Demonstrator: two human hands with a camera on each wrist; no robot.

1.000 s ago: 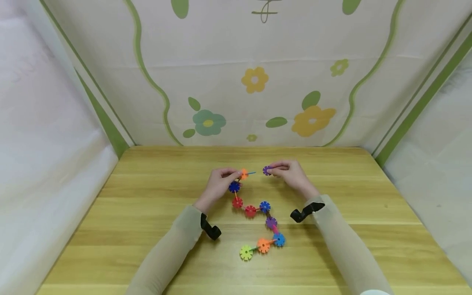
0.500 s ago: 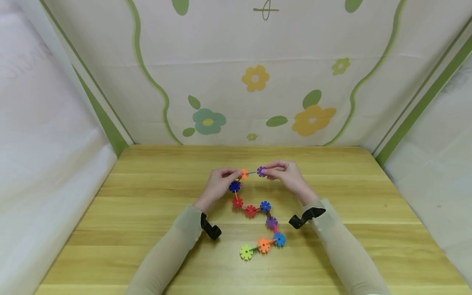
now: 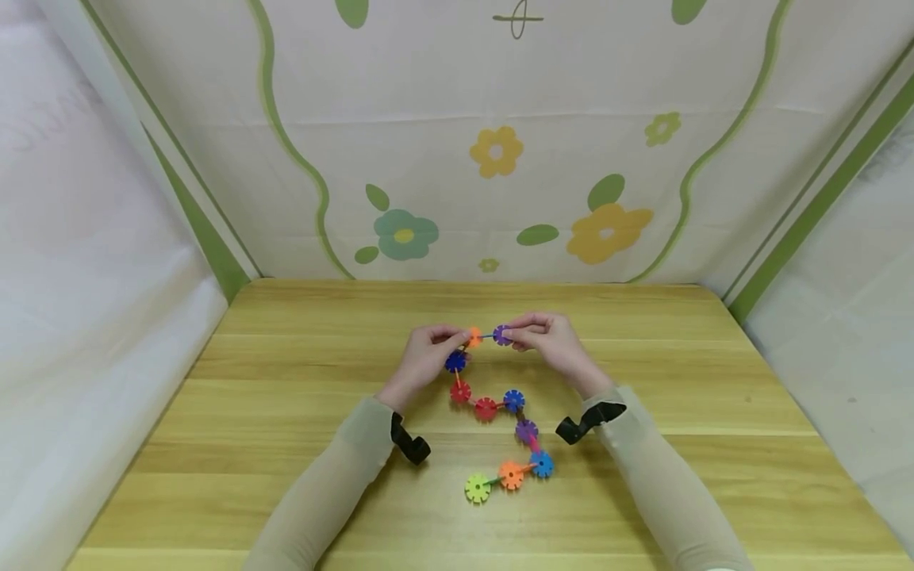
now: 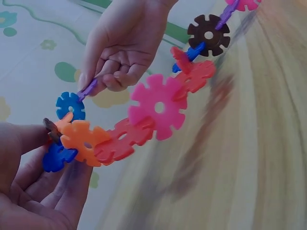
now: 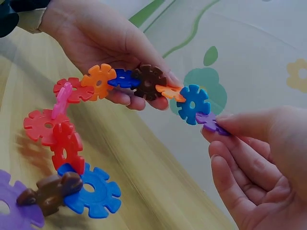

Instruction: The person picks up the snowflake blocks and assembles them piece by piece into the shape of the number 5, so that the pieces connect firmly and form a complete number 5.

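Observation:
A chain of colourful notched plastic discs (snowflake building discs) [image 3: 485,408] winds over the table. My left hand [image 3: 421,357] pinches its far end around a brown disc [image 5: 149,82] and a small orange disc [image 5: 169,91]. Beyond these, a light blue disc [image 5: 194,104] sticks out to the right. Between thumb and forefinger, my right hand [image 3: 553,342] holds a purple disc [image 5: 211,123], whose edge meets the light blue disc's rim; how deep the slots sit is unclear. Both hands are a little above the tabletop, and the chain hangs from the left fingers.
The wooden table [image 3: 286,444] reaches back to a white cloth wall [image 3: 428,95] printed with flowers. The chain's near end, a yellow-green disc [image 3: 478,488], lies toward the front. Black straps [image 3: 408,441] circle both wrists.
My right hand has moved left with the purple disc, closing the gap to the light blue disc until they meet. The left hand and the chain stay almost still.

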